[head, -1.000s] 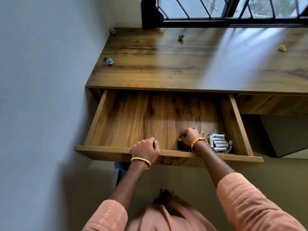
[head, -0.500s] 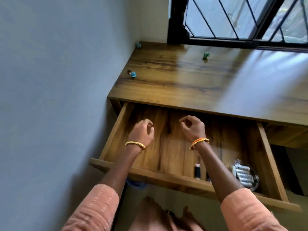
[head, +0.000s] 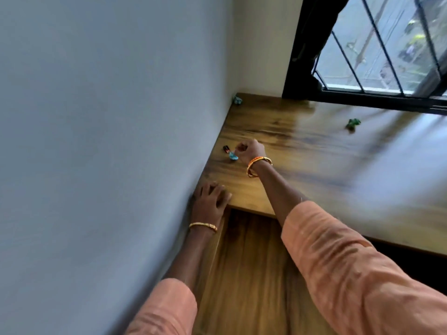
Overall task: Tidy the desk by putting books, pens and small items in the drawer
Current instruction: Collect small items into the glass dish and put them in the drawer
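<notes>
The right hand pinches a small blue thing near the left edge of the desk. The left hand lies flat, fingers spread, on the desk's front left corner, above the open drawer.

The wall runs hard against the left edge of the desk, so nothing passes on that side. The left hand lies flat on the near left corner. Just beyond it, the right hand is at a small blue item with a dark piece just beside. A green scrap lies well apart near the window frame. Between them the wood lies bare. The drawer stands open below.
</notes>
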